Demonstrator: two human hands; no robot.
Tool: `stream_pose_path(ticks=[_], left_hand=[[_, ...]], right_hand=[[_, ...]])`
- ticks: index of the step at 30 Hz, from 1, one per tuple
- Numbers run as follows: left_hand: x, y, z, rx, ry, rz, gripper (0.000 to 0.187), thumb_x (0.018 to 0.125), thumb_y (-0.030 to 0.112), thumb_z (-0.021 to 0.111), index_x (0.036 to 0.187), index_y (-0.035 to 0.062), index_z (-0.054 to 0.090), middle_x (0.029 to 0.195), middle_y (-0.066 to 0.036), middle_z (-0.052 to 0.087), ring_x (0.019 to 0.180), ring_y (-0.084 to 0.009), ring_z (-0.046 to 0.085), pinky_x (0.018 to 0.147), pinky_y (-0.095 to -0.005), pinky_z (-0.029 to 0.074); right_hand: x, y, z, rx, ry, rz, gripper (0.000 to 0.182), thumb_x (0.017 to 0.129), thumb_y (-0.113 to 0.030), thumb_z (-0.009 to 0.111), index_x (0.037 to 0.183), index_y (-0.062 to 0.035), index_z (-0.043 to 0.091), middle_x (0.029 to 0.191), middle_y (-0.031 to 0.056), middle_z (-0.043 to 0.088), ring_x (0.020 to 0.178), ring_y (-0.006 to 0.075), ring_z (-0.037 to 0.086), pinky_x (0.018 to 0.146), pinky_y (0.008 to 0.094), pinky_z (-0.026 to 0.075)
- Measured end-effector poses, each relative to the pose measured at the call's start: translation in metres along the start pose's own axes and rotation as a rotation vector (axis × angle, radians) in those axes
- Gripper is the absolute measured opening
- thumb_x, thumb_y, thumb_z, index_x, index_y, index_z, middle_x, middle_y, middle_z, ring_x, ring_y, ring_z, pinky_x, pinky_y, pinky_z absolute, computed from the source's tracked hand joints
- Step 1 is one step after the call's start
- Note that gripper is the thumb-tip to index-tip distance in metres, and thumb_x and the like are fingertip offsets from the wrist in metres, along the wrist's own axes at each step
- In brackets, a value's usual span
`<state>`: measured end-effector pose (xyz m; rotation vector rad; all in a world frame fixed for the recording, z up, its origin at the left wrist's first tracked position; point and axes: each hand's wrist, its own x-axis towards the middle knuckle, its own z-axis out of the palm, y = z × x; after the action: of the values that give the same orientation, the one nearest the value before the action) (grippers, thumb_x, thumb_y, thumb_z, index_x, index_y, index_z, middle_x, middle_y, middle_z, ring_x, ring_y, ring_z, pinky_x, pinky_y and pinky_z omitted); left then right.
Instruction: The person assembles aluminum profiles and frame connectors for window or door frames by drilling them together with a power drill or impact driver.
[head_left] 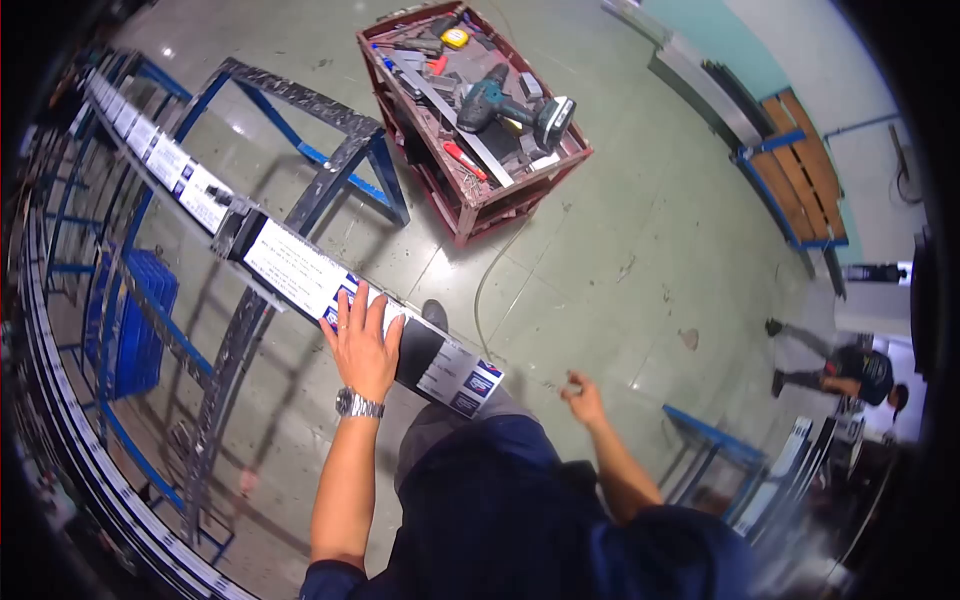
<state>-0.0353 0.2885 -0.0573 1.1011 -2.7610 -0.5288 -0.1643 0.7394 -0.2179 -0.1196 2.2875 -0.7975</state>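
A long dark metal profile (419, 352) with white printed protective film (296, 268) runs from the upper left to a cut end near my body. My left hand (365, 335), with a steel watch on its wrist, lies flat on the film with its fingers spread. Past it, the profile's near end carries a silver-white printed label (462, 378). My right hand (583, 398) is in the air to the right, apart from the profile. Its fingers are loosely bent and apart, with nothing visible in them. A dark clamp-like block (238, 228) sits across the profile farther along.
Blue-legged trestles (345, 165) support the profile. A red cart (468, 215) ahead holds a cordless drill (490, 100), a yellow tape measure (455, 38) and loose tools. A blue crate (135, 325) stands left. A cable (482, 285) crosses the floor. Another person (860, 373) is at far right.
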Motion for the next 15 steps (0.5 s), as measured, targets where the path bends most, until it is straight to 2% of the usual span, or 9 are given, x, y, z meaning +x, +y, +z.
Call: stream_pose_path(ticks=[1, 4, 7, 8, 11, 15], left_hand=[[-0.002, 0.004, 0.004, 0.007, 0.005, -0.033, 0.046, 0.095, 0.037, 0.068, 0.135, 0.0141, 0.064, 0.158, -0.006, 0.047, 0.151, -0.0352, 0.033, 0.12, -0.0671, 0.02], [-0.005, 0.015, 0.012, 0.018, 0.038, -0.092, 0.054, 0.097, 0.044, 0.064, 0.142, 0.0156, 0.058, 0.161, -0.005, 0.041, 0.154, -0.0338, 0.027, 0.12, -0.0693, 0.016], [-0.01, 0.022, 0.02, 0.023, 0.042, -0.15, 0.062, 0.097, 0.048, 0.063, 0.15, 0.0166, 0.051, 0.165, -0.004, 0.036, 0.156, -0.0322, 0.021, 0.12, -0.0705, 0.011], [-0.012, 0.027, 0.02, 0.026, 0.047, -0.172, 0.063, 0.097, 0.048, 0.063, 0.151, 0.0167, 0.05, 0.165, -0.004, 0.036, 0.156, -0.0321, 0.021, 0.121, -0.0705, 0.01], [-0.009, 0.041, 0.026, 0.035, 0.067, -0.258, 0.067, 0.096, 0.046, 0.065, 0.153, 0.0172, 0.046, 0.166, -0.003, 0.034, 0.157, -0.0311, 0.02, 0.12, -0.0706, 0.009], [-0.003, 0.066, 0.03, 0.039, 0.075, -0.431, 0.071, 0.094, 0.046, 0.067, 0.154, 0.0179, 0.044, 0.168, -0.001, 0.031, 0.158, -0.0283, 0.017, 0.118, -0.0749, 0.006]], right_hand=[[-0.007, 0.014, 0.0, 0.067, -0.057, 0.076, 0.059, 0.088, -0.019, 0.078, 0.139, 0.0, 0.058, 0.132, 0.0175, 0.067, 0.094, 0.0243, 0.073, 0.082, 0.0367, 0.058], [-0.009, -0.015, -0.03, -0.037, -0.34, 0.009, 0.057, 0.088, -0.021, 0.079, 0.138, -0.0012, 0.06, 0.127, 0.0187, 0.069, 0.091, 0.0251, 0.074, 0.082, 0.0362, 0.058], [0.034, -0.041, -0.068, -0.353, -0.338, -0.19, 0.055, 0.089, -0.023, 0.078, 0.136, -0.0022, 0.061, 0.119, 0.0191, 0.072, 0.092, 0.0258, 0.074, 0.082, 0.0354, 0.058], [0.049, -0.054, -0.08, -0.297, -0.296, -0.173, 0.054, 0.09, -0.025, 0.077, 0.136, -0.0027, 0.062, 0.116, 0.0198, 0.073, 0.096, 0.028, 0.074, 0.084, 0.036, 0.058], [0.104, -0.092, -0.11, -0.257, -0.228, -0.291, 0.052, 0.09, -0.024, 0.077, 0.136, -0.0036, 0.062, 0.118, 0.0192, 0.072, 0.097, 0.0276, 0.074, 0.086, 0.0381, 0.058], [0.165, -0.165, -0.138, -0.235, -0.26, -0.408, 0.052, 0.091, -0.024, 0.076, 0.136, -0.0032, 0.062, 0.117, 0.0195, 0.072, 0.098, 0.0281, 0.074, 0.086, 0.0386, 0.058]])
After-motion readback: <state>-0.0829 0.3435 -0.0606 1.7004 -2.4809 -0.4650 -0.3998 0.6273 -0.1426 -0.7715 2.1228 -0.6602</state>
